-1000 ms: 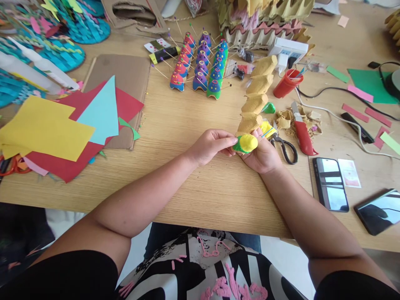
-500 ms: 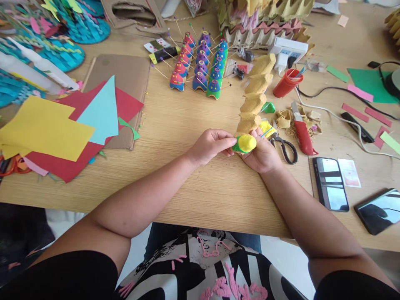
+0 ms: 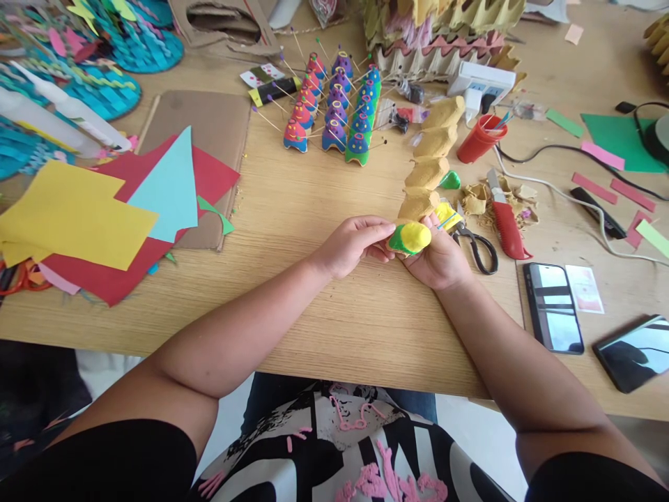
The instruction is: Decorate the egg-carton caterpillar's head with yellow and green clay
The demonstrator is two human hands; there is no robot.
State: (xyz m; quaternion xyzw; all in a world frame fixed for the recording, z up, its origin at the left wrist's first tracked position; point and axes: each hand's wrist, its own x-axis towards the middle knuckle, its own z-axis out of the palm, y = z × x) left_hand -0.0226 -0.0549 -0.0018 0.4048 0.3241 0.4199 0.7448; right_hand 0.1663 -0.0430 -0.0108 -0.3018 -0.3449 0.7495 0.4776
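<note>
A long strip of egg carton [image 3: 424,173] stands out away from me, its row of bumps bare tan cardboard. Its nearest bump carries yellow clay [image 3: 416,237] on top and green clay [image 3: 399,240] along the left side. My right hand [image 3: 440,256] is closed around the strip's near end, from the right and below. From the left, my left hand [image 3: 360,245] pinches the green-covered edge between thumb and fingers; some of its fingertips are hidden beneath. Just beyond my right hand lie a yellow clay packet [image 3: 447,215] and black-handled scissors [image 3: 477,245].
Painted egg-carton caterpillars [image 3: 337,104] with pins stand at the back. Coloured sheets [image 3: 78,216] lie left on cardboard [image 3: 209,118]. To the right are a red cup [image 3: 479,139], a red-handled knife [image 3: 506,223], a power strip [image 3: 483,82] and phones [image 3: 554,307].
The strip has tilted slightly to the right, and more of the green clay shows. My left thumb has drawn back a little toward the green edge.
</note>
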